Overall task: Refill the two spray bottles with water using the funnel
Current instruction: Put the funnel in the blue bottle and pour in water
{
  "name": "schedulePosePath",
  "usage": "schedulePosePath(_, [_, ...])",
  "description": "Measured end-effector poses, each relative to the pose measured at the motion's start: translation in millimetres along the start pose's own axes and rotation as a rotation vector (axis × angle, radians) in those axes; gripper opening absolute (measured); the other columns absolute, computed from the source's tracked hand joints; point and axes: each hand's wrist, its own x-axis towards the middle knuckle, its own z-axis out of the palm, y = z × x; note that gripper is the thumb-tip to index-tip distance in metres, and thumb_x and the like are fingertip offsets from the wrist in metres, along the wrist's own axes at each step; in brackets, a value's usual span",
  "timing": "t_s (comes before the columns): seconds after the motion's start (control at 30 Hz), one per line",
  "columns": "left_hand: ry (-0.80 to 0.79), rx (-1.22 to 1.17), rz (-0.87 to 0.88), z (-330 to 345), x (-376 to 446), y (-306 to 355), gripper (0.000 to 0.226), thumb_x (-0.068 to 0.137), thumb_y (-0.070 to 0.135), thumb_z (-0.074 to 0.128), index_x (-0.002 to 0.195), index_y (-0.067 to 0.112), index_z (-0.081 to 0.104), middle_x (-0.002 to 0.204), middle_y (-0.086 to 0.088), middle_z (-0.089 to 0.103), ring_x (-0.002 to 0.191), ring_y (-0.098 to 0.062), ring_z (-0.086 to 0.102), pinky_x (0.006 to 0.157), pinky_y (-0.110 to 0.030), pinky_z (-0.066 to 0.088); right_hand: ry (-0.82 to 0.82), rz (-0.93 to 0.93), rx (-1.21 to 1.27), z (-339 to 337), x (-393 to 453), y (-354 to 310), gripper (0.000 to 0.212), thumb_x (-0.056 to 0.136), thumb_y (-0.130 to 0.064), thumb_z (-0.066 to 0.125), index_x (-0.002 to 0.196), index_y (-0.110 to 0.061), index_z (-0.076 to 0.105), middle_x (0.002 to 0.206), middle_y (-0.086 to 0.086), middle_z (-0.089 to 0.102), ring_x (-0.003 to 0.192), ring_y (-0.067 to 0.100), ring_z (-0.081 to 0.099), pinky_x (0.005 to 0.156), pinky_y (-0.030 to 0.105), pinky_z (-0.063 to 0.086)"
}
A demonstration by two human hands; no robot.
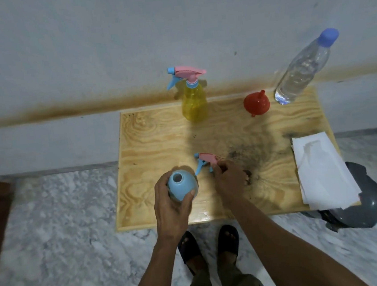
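Note:
My left hand (170,198) grips a blue spray bottle (180,185) whose neck is uncovered, at the front of the wooden table (150,146). Just right of it, my right hand (229,179) holds the bottle's pink and blue spray head (204,161) by its collar, low over the table. A yellow spray bottle (193,102) with its spray head on stands at the back middle. A red funnel (256,103) sits mouth down at the back right. Beside it a clear water bottle (301,70) with a blue cap stands upright.
White paper towels (323,170) lie on the table's right edge. A dark grey object (361,206) sits on the marble floor below that corner. A wall runs right behind the table. My sandalled feet (207,245) are at the front edge.

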Motion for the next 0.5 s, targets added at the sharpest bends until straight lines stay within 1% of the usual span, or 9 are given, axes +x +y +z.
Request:
schedulePosePath(0.1, [0.000,-0.006,-0.013,-0.4,-1.8,-5.0,0.060,0.082,0.022,0.082,0.133,0.020,0.050,0.129,0.014,0.054,0.118,-0.001,0.054,0.090,-0.023,0.053,0.007,-0.004,0.003,2.5,-1.3,-2.9,0.016,0.094,-0.023,0.064,0.090,-0.010,0.072,0.091,0.007,0.071,0.087,0.025,0.064,0.077,0.035,0.047])
schedulePosePath(0.2, [-0.011,-0.014,-0.026,-5.7,-2.0,-9.2,0.062,0.081,0.017,0.082,0.134,0.019,0.050,0.130,0.008,0.056,0.119,-0.006,0.057,0.091,-0.032,0.055,0.025,-0.015,-0.011,4.8,-2.9,-7.8,0.017,0.094,-0.023,0.063,0.091,-0.010,0.072,0.091,0.007,0.072,0.086,0.024,0.064,0.080,0.037,0.048])
schedulePosePath(0.3, [-0.019,-0.013,-0.032,-3.0,-2.7,-7.4,0.061,0.081,0.017,0.082,0.133,0.019,0.051,0.130,0.007,0.057,0.119,-0.006,0.057,0.092,-0.036,0.055,0.021,-0.041,-0.014,1.3,0.7,-3.8,0.017,0.093,-0.022,0.065,0.092,-0.008,0.074,0.091,0.009,0.073,0.088,0.026,0.065,0.082,0.037,0.048])
schedulePosePath(0.4, [-0.030,0.007,-0.041,-4.6,-0.7,-9.2,0.063,0.079,0.019,0.083,0.134,0.018,0.051,0.129,0.006,0.057,0.118,-0.006,0.056,0.094,-0.041,0.054,0.023,-0.065,-0.006,-3.8,-2.7,-4.6,0.017,0.093,-0.019,0.065,0.091,-0.006,0.075,0.091,0.010,0.073,0.088,0.026,0.064,0.081,0.035,0.046])
schedulePosePath(0.5, [-0.037,0.027,-0.030,-6.1,0.4,-12.8,0.065,0.079,0.022,0.085,0.134,0.018,0.050,0.129,0.005,0.056,0.118,-0.012,0.056,0.094,-0.044,0.054,0.063,-0.085,-0.002,-12.7,-11.6,-11.1,0.015,0.092,-0.017,0.064,0.089,-0.008,0.076,0.089,0.009,0.073,0.085,0.024,0.064,0.072,0.027,0.039])
